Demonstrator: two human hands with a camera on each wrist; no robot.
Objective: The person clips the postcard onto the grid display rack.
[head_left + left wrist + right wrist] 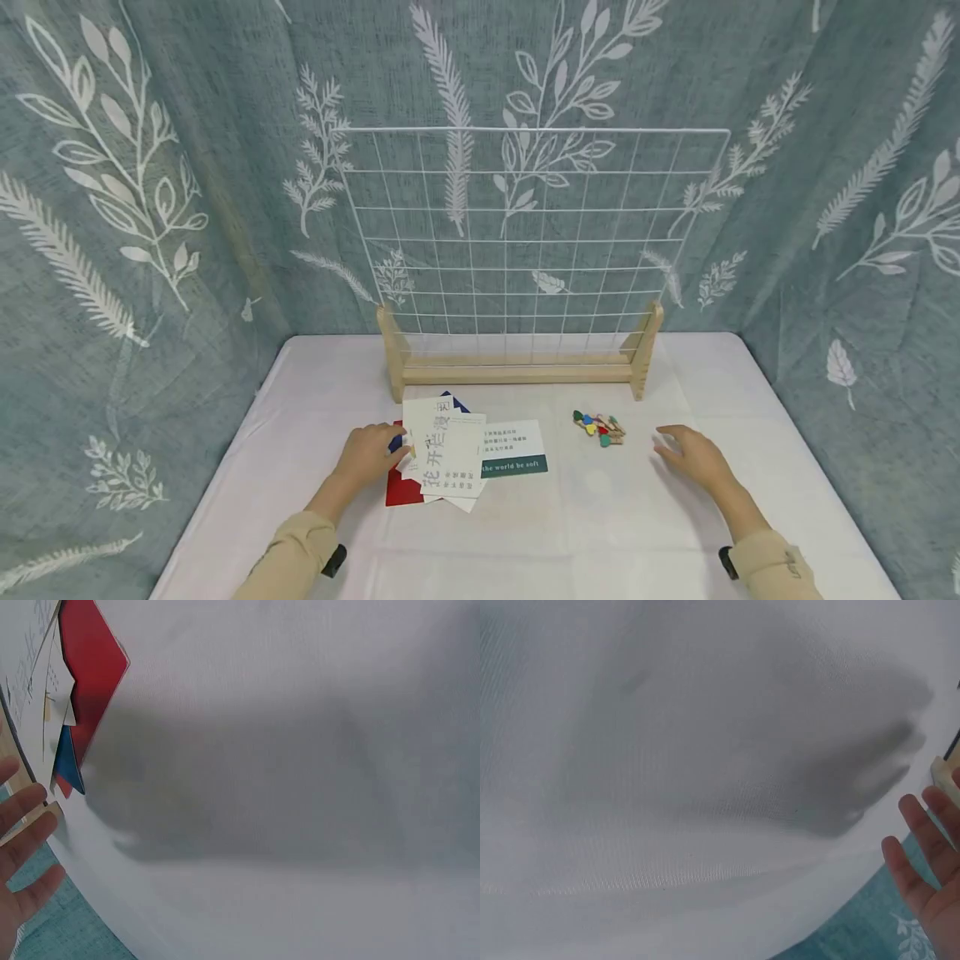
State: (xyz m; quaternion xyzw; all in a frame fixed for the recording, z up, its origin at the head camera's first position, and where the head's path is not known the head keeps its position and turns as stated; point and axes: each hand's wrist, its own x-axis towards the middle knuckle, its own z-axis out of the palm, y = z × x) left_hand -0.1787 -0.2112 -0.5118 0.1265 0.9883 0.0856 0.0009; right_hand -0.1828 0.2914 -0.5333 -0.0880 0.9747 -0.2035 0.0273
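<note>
My left hand (369, 454) hovers by the left side of a loose pile of cards, its fingers spread and relaxed in the left wrist view. On top of the pile lies a white card (453, 454) with grey characters; a red card (405, 490) and a blue corner stick out beneath. At the pile's right is a white card with a green band (517, 465). Further right sits a small heap of wooden clips (600, 427) with coloured hearts. My right hand (693, 457) is held over the cloth to the right of the clips, fingers loosely extended, holding nothing.
Behind the cards stands a white wire grid (525, 242) in a wooden base (517, 374) with two upright feet. A white cloth (570, 533) covers the table. Grey-green curtains (225, 208) with white leaf prints hang around the back and sides.
</note>
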